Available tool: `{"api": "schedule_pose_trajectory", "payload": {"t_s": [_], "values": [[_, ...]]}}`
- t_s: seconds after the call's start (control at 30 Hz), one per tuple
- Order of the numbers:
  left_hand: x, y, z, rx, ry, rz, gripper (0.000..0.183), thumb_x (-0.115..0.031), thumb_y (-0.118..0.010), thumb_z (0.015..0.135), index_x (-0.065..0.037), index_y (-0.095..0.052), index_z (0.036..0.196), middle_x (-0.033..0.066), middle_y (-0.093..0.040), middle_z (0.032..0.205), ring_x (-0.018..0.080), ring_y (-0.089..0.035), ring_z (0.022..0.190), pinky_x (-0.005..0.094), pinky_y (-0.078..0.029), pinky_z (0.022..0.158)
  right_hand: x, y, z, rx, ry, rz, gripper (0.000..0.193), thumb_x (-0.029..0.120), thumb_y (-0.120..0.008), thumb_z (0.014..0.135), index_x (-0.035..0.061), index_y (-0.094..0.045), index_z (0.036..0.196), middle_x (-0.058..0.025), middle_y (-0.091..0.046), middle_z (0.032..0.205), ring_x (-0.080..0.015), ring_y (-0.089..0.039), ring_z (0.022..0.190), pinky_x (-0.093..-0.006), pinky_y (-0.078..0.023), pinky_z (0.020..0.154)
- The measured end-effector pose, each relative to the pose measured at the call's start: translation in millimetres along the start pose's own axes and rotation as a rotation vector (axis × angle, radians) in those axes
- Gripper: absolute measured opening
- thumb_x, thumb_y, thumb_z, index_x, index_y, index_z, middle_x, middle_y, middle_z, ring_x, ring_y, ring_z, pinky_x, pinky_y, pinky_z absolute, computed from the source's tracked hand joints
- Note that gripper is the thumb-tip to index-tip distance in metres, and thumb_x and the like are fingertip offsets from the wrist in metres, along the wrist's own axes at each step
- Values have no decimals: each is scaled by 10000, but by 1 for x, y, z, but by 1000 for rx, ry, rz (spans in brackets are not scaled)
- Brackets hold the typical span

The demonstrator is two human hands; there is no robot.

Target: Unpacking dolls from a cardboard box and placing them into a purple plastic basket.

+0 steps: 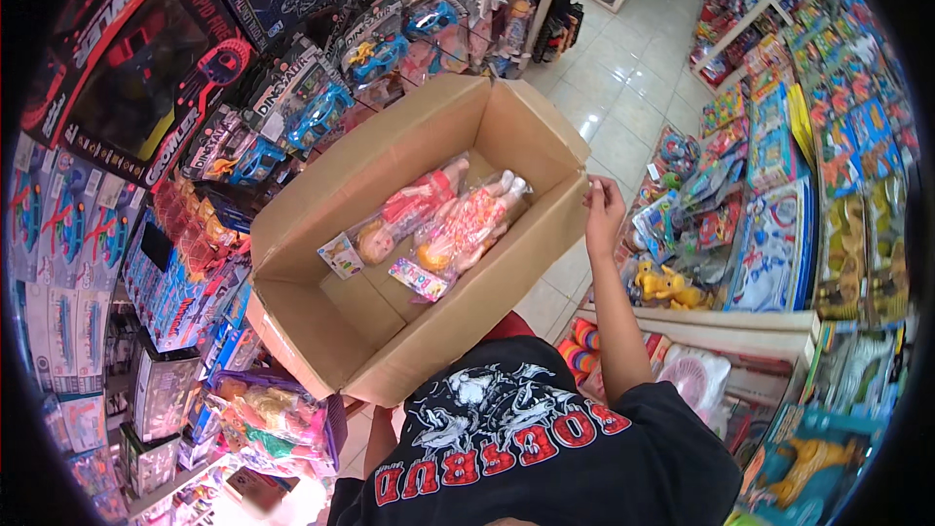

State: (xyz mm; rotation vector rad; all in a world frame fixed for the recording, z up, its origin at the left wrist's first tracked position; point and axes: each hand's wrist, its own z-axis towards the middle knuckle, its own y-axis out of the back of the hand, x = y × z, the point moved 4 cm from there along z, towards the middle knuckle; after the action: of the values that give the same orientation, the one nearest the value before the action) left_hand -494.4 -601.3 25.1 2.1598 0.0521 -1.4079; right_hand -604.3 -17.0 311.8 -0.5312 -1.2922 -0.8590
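Observation:
A large open cardboard box tilts in front of my body. Two dolls in clear plastic bags with header cards lie side by side on its bottom. The left doll wears red and pink; the right doll wears a pink and orange patterned outfit. My right hand pinches the box's upper edge near its right corner, fingers closed. Only a bit of my left hand shows below the box's near left side. The box hides its fingers.
Boxed toys and carded toy goggles crowd the left shelves. Bagged dolls fill a purple basket at lower left. A tiled floor aisle runs ahead; packed toy shelves line the right, with a white ledge near my right elbow.

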Motion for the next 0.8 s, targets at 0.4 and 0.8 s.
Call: {"api": "schedule_pose_trajectory", "payload": {"t_s": [0.4, 0.8], "values": [[-66, 16, -90, -738, -169, -48, 361, -314, -516, 971, 21, -618, 1057, 163, -695, 916, 238, -654, 751, 338, -516, 625, 7, -147, 112, 784, -41, 23, 159, 108, -565, 975, 10, -666, 1049, -21, -643, 820, -82, -587, 739, -240, -488, 691], [-275, 105, -102, -904, -302, 590, 244, -163, -478, 1000, 59, -578, 996, 152, -558, 969, 289, -523, 914, 423, -415, 840, -21, -225, 132, 1248, 135, -510, 290, 208, -635, 903, 0, -667, 1102, -172, -704, 975, -307, -680, 901, -379, -531, 816]]}}
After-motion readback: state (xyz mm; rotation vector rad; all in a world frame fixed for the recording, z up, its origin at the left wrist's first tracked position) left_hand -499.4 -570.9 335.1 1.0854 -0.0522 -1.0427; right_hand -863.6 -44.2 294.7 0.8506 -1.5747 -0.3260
